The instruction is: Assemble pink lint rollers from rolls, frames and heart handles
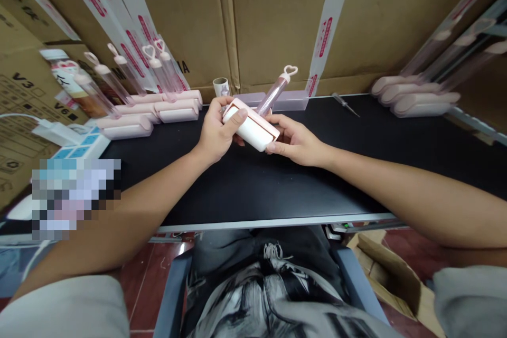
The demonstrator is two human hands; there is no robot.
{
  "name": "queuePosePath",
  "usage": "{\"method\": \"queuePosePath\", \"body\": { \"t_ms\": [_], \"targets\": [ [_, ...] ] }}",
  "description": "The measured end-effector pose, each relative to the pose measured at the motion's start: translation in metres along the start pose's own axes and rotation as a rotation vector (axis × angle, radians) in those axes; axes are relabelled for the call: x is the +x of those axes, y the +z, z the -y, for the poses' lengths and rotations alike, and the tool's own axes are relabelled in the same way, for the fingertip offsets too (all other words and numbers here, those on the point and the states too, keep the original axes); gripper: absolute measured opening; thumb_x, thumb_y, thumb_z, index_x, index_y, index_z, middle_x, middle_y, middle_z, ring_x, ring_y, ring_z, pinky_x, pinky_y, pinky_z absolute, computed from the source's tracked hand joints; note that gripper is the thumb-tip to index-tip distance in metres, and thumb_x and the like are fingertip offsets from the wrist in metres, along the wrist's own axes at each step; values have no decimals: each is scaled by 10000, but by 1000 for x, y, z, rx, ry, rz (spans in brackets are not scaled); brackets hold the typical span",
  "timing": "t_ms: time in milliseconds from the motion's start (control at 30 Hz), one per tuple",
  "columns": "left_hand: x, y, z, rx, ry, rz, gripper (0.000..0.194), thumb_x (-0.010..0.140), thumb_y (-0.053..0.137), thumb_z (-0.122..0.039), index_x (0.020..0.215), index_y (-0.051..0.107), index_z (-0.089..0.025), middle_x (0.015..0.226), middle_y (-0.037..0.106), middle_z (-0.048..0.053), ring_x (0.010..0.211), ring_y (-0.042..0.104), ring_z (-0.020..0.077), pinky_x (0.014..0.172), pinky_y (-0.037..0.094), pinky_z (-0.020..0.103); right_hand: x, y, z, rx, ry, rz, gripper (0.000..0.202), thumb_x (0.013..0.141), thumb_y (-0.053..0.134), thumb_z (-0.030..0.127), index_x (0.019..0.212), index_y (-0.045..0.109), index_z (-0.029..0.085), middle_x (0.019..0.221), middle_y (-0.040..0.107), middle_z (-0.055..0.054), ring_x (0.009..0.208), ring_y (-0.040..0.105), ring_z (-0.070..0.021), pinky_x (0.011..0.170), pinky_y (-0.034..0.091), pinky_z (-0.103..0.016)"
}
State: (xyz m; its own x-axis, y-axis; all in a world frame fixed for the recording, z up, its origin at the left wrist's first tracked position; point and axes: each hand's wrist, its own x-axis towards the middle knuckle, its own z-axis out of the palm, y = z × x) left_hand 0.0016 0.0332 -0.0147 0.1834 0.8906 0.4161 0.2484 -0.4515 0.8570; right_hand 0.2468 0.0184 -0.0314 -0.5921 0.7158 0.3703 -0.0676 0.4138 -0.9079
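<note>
Above the black tabletop, my left hand [216, 132] grips one end of a lint roller [252, 131], its thumb lying on the white roll. The roller has a pink cover and a see-through pink handle that points up and away, tipped with a heart-shaped loop. At the opposite end, my right hand [298, 140] closes its thumb and fingers on the head's lower right corner. Some fingers of both hands are hidden behind the head.
Several similar rollers [177, 109] stand at the left rear, and more rollers [425, 104] at the right rear. A small screwdriver [345, 104] lies near the cardboard wall [273, 21]. Lilac trays [291, 101] and a white tube [221, 86] sit behind my hands. Left are a power strip [85, 147] and bottle [73, 82].
</note>
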Motion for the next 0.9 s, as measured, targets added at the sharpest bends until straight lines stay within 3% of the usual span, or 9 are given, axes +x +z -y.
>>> {"method": "queuePosePath", "body": {
  "t_ms": [300, 567, 900],
  "targets": [
    [-2, -1, -9, -100, -33, 1, 660, 947, 660, -779, 1321, 435, -285, 1029, 715, 41, 665, 725, 185, 491, 569, 313, -1, 1, 5, 10, -24, -3, 751, 873, 897, 535, 1456, 505, 270, 1325, 662, -95, 1063, 703, -217, 862, 621, -328],
    [0, 0, -5, -185, -53, 11, 716, 874, 734, -801, 1280, 469, -275, 941, 701, 9, 593, 676, 154, 471, 549, 288, 0, -3, 0, 54, -20, 49, 716, 905, 894, 461, 1462, 496, 253, 1165, 694, -48, 994, 705, -181, 893, 609, -314],
    [0, 2, -9, -307, -48, -2, 729, 826, 831, -760, 1238, 522, -244, 893, 699, -20, 539, 673, 136, 432, 529, 244, 0, -1, -3, 0, -104, 37, 649, 944, 857, 434, 1468, 510, 273, 1169, 655, -47, 971, 661, -180, 844, 582, -301]
  ]
}}
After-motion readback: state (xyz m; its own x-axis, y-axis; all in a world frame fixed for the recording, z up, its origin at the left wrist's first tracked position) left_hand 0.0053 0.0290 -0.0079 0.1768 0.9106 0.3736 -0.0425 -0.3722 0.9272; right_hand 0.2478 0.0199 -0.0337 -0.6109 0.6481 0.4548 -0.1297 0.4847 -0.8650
